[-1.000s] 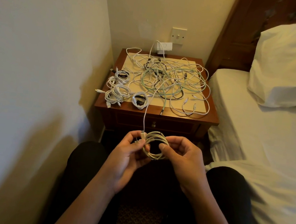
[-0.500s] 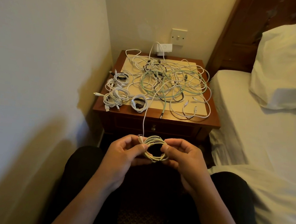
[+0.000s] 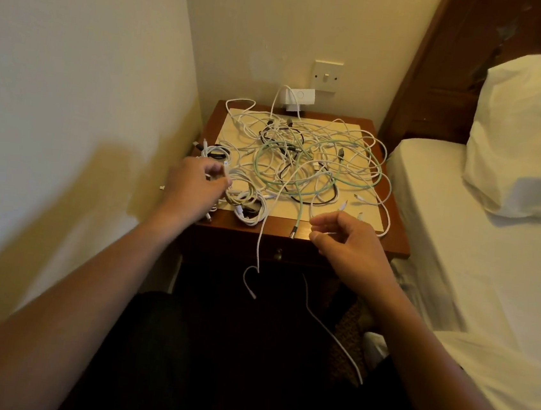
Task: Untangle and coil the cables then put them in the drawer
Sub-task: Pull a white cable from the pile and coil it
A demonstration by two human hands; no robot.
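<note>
On the nightstand (image 3: 391,246) the tangled cables (image 3: 300,161) sprawl every way, with coiled cables (image 3: 249,207) at its front left under the left hand (image 3: 194,185) – blurred, fingers curled, grip unclear – while the right hand (image 3: 348,243) pinches a white cable (image 3: 341,346) hanging floorward off the front edge.

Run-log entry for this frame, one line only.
left hand at coiled cables, grip unclear | right hand pinches white cable | tangle on nightstand | drawer closed
</note>
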